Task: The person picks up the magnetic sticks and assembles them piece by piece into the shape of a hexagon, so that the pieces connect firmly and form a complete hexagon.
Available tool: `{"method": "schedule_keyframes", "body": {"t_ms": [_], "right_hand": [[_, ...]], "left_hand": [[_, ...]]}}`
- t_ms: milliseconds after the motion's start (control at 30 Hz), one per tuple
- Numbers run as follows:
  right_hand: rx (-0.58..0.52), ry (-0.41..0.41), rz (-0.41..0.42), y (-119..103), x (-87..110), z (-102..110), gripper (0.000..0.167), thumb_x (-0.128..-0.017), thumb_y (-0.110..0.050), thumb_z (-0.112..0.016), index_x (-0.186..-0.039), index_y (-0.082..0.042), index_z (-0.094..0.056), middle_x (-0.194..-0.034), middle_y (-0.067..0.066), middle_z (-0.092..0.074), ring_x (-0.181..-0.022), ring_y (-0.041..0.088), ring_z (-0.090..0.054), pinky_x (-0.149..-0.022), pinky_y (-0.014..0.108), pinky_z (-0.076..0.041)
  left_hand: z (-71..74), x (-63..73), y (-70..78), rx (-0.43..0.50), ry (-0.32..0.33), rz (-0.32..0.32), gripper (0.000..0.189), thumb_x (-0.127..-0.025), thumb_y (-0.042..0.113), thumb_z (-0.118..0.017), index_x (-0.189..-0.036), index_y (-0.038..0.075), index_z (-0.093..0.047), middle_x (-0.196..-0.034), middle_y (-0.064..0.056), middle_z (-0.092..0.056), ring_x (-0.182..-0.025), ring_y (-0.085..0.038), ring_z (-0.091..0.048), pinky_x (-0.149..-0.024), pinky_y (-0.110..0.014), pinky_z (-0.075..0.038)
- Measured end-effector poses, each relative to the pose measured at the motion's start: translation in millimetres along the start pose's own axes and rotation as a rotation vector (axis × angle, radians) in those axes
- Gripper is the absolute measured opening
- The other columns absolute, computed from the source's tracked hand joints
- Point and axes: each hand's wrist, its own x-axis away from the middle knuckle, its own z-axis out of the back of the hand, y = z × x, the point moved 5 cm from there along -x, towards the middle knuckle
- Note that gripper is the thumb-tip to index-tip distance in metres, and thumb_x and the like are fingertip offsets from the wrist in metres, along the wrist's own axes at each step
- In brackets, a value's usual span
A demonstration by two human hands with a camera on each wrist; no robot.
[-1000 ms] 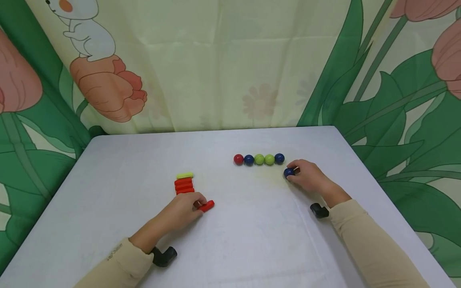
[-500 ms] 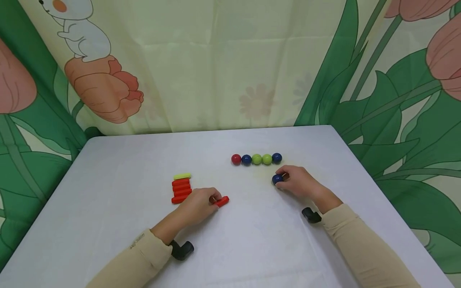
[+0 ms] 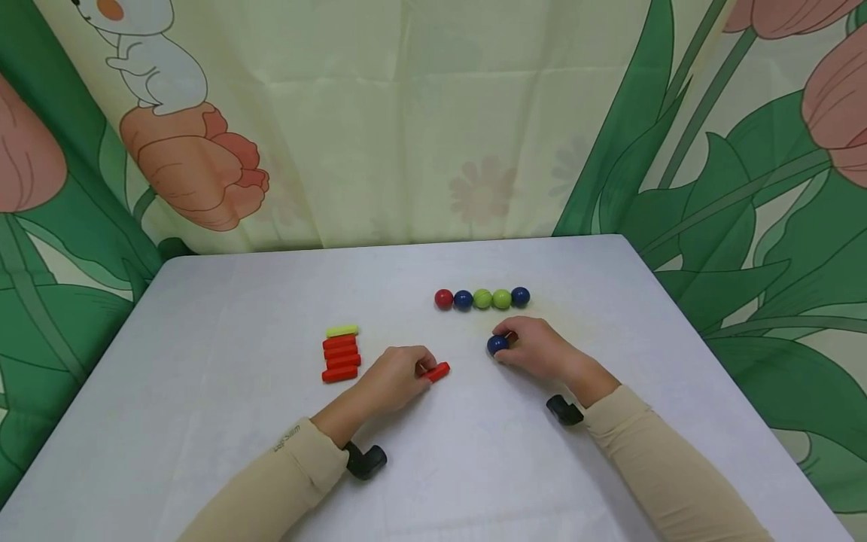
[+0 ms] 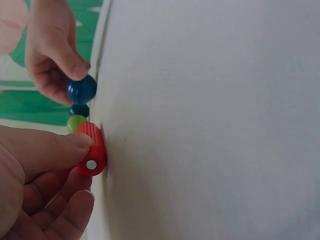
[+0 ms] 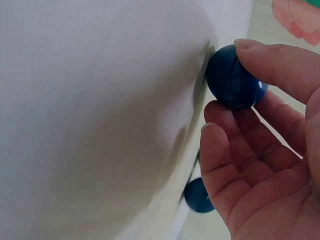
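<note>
In the left hand (image 3: 393,378), a red rod (image 3: 436,372) pinched between thumb and fingertips; no slack between them beyond the rod's own thickness, outer fingers loosely bent below. In the right hand (image 3: 536,348), a blue ball (image 3: 497,345), gripped likewise by thumb and fingertips, well clear of the palm. Both over the middle of the white table (image 3: 271,301), near each other but apart, the rod's free end roughly toward the ball. Cannot tell clearance above the surface. Farther back, a row of balls (image 3: 482,299): red, blue, two green, blue. Off to the left, a short column of red rods (image 3: 340,374), with a yellow-green rod (image 3: 342,331) at the far end. Likeliest trouble, by judgement: a roll of the ball out of the fingertips, from its smooth, glossy curve and small contact area. Next, a twist of the rod within the pinch, from any off-centre push on its end. Pale round spot (image 4: 91,164) on the rod's end, perhaps a magnet; if so, risk of a sudden snap or sideways skid at close range. Also possible: a scatter of the row by a dropped ball.
</note>
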Motion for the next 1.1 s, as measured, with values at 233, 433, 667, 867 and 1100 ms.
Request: {"method": "schedule_keyframes", "body": {"t_ms": [233, 433, 667, 867, 1100], "right_hand": [[0.013, -0.015, -0.001, -10.8, -2.2, -8.6, 0.04, -0.09, -0.017, -0.076, -0.125, -0.003, -0.064, -0.114, 0.008, -0.064, -0.101, 0.023, -0.057, -0.094, 0.041, -0.051], [0.025, -0.016, 0.036, -18.5, -4.1, -13.1, 0.039, -0.09, -0.017, -0.077, -0.125, -0.004, -0.065, -0.114, 0.007, -0.065, -0.101, 0.022, -0.058, -0.095, 0.041, -0.05], [0.027, -0.018, 0.053, -25.1, -4.1, -17.1, 0.038, -0.089, -0.016, -0.077, -0.123, -0.003, -0.065, -0.112, 0.006, -0.065, -0.099, 0.021, -0.058, -0.094, 0.039, -0.051], [0.036, -0.02, 0.07, -29.4, -3.1, -19.4, 0.039, -0.089, -0.015, -0.077, -0.124, -0.004, -0.065, -0.115, 0.006, -0.064, -0.1, 0.02, -0.057, -0.094, 0.039, -0.05], [0.046, -0.019, 0.12, -35.3, -1.4, -21.2, 0.04, -0.089, -0.014, -0.077, -0.125, -0.003, -0.065, -0.118, 0.008, -0.064, -0.103, 0.022, -0.058, -0.096, 0.041, -0.049]], "left_hand": [[-5.0, -6.4, 3.6, 0.003, 0.005, 0.007, 0.022, -0.088, 0.008, -0.077, -0.109, 0.01, -0.07, -0.088, 0.002, -0.064, -0.083, -0.016, -0.059, -0.073, -0.024, -0.054], [-7.1, -11.0, 5.7, 0.008, -0.001, 0.001, 0.022, -0.089, 0.009, -0.077, -0.11, 0.011, -0.07, -0.089, 0.002, -0.064, -0.084, -0.015, -0.059, -0.076, -0.025, -0.054], [-6.6, -13.4, 9.1, 0.014, -0.007, -0.026, 0.021, -0.089, 0.007, -0.076, -0.109, 0.011, -0.071, -0.091, 0.002, -0.064, -0.085, -0.016, -0.058, -0.08, -0.028, -0.054], [-6.7, -14.2, 11.9, 0.011, -0.005, -0.044, 0.021, -0.089, 0.007, -0.076, -0.109, 0.009, -0.071, -0.091, 0.001, -0.064, -0.084, -0.016, -0.057, -0.081, -0.029, -0.053], [-7.7, -15.2, 10.7, 0.02, 0.003, -0.048, 0.021, -0.088, 0.006, -0.076, -0.109, 0.009, -0.072, -0.091, 0.001, -0.065, -0.083, -0.016, -0.057, -0.08, -0.028, -0.053]]}}
